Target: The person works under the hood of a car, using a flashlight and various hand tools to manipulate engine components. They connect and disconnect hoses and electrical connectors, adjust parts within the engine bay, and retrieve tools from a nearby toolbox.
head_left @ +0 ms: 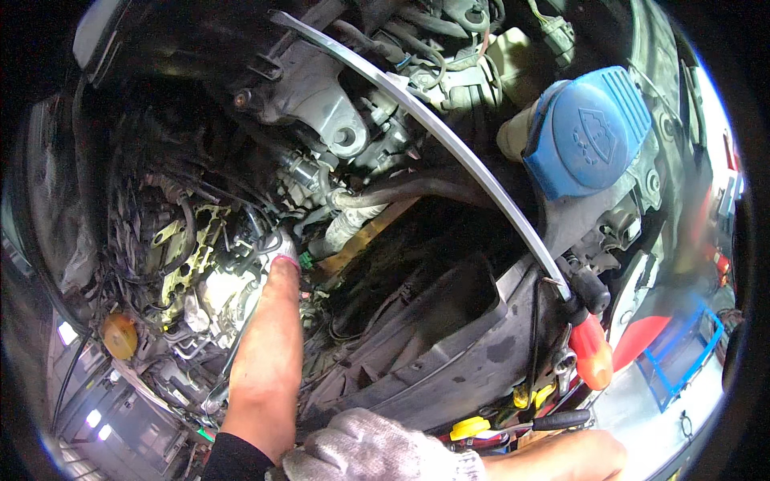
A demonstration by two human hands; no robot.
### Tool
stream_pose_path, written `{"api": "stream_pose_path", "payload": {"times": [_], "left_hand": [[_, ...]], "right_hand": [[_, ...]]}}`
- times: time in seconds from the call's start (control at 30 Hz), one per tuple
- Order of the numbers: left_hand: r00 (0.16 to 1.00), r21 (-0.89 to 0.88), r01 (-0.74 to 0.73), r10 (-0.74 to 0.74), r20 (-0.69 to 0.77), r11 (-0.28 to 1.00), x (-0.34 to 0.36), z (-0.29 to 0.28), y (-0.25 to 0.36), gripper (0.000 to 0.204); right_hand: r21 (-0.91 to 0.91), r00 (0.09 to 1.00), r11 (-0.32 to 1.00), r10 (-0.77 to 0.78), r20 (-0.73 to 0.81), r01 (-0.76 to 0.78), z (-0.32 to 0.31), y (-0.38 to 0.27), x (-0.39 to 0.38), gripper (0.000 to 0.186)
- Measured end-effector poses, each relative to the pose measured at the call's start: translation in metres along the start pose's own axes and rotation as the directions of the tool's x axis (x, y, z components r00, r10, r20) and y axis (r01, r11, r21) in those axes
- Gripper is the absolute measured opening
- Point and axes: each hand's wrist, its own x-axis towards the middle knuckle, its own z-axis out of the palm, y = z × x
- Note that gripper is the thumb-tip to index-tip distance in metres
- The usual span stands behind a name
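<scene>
My left arm reaches up from the lower edge into a car's engine bay. My left hand [279, 247], in a pale glove with a pink cuff, is down among hoses and metal parts beside a corrugated pale hose [350, 224]. Its fingers are hidden there. Near the lower edge, my right hand [361, 449] wears a grey knitted glove and lies close to my left forearm. Its fingers are curled, and whatever they hold, if anything, is hidden. Left of my left hand is a pale yellowish perforated bracket [191, 252].
A long pale metal rod [449, 140] arches across the bay. A red-orange handle [592, 353] lies near its lower end. At upper right is a large blue reservoir cap [589, 132]. A dark plastic panel [417, 353] fills the front; tools with a black handle [561, 419] lie beyond it.
</scene>
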Motion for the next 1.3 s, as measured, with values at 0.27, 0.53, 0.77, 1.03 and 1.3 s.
{"api": "stream_pose_path", "payload": {"times": [0.27,0.53,0.77,1.03,1.3], "left_hand": [[0.996,-0.478,0.056,-0.085,-0.04,0.877,-0.005,0.004,-0.006,0.048],[0.991,-0.643,0.121,-0.128,0.036,0.756,-0.016,0.0,0.001,0.042],[0.981,0.027,0.145,-0.147,0.123,0.989,-0.042,-0.069,0.054,0.053],[0.998,0.042,0.019,-0.021,0.059,0.999,-0.045,-0.076,0.054,0.048],[0.986,-0.054,0.104,-0.096,0.138,0.993,-0.031,-0.093,0.072,0.057]], "right_hand": [[-0.025,1.0,1.0,-0.001,0.013,0.002,-0.012,0.011,-0.013,0.027],[-0.015,0.992,1.0,-0.002,0.126,0.004,-0.026,0.015,-0.013,0.029],[-0.028,0.982,1.0,0.013,0.189,-0.008,-0.032,0.013,-0.01,0.031],[-0.047,0.963,0.999,0.017,0.269,-0.005,-0.04,0.009,0.0,0.033],[-0.057,0.937,0.998,0.034,0.349,-0.015,-0.033,0.0,0.008,0.036]]}}
